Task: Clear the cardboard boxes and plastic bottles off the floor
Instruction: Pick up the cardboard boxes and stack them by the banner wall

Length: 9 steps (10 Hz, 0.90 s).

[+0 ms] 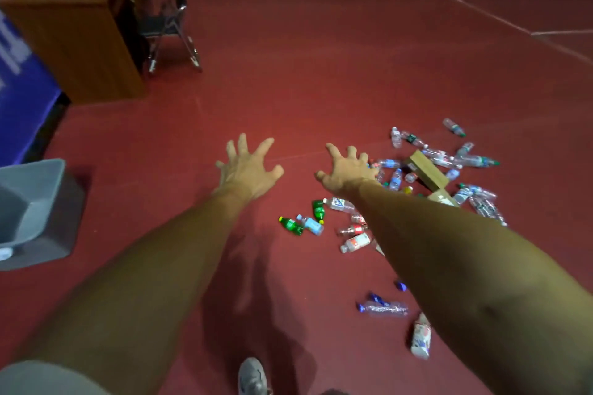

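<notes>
Bottles (354,242) and cardboard box (428,170) scattered 3 to 5 o'clock from right hand (348,170); box long axis 10-to-4. Right hand nearer than left hand (248,170); both splayed, empty.

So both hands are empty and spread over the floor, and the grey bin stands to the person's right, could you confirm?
Not quite: the head view shows the grey bin on the person's left. The left hand and right hand are indeed empty over the floor.

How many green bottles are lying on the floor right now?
2. One green bottle lies farthest left on the floor; the second green bottle lies just right of it. The right forearm may hide others.
</notes>
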{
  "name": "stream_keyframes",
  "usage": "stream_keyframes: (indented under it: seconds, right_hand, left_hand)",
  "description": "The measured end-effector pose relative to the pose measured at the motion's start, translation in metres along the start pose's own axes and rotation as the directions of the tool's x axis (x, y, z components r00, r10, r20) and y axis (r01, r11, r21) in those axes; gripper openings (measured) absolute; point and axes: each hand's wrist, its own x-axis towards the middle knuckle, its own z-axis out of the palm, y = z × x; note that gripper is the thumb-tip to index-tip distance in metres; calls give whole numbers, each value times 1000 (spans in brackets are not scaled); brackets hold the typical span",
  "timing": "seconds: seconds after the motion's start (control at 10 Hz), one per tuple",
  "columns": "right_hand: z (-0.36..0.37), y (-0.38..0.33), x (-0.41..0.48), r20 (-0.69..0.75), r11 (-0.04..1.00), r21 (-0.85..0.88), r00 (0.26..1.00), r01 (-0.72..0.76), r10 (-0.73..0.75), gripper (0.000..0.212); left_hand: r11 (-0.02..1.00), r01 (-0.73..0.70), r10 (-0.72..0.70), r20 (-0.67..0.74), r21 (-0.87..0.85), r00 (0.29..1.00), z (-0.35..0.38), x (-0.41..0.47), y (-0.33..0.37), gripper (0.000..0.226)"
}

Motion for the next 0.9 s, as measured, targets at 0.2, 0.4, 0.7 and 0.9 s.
stream_keyframes:
  seconds: [0.2, 0.4, 0.7, 0.9]
  right_hand:
    - [-2, 37, 43, 20, 991, 46, 992, -129, 128, 75]
    - [-2, 92, 91, 44, 973, 75, 976, -217, 215, 77]
    - [-1, 210, 185, 89, 940, 110, 945, -324, 315, 78]
    - [-22, 284, 248, 80, 920, 108, 925, -378, 371, 78]
  left_hand:
    - [995, -100, 98, 77, 22, 992, 13, 60, 40, 69]
    - [982, -187, 182, 120, 26, 976, 42, 116, 96, 68]
    - [963, -268, 251, 238, 41, 938, 103, 209, 220, 67]
    - [938, -342, 321, 239, 52, 916, 129, 273, 307, 69]
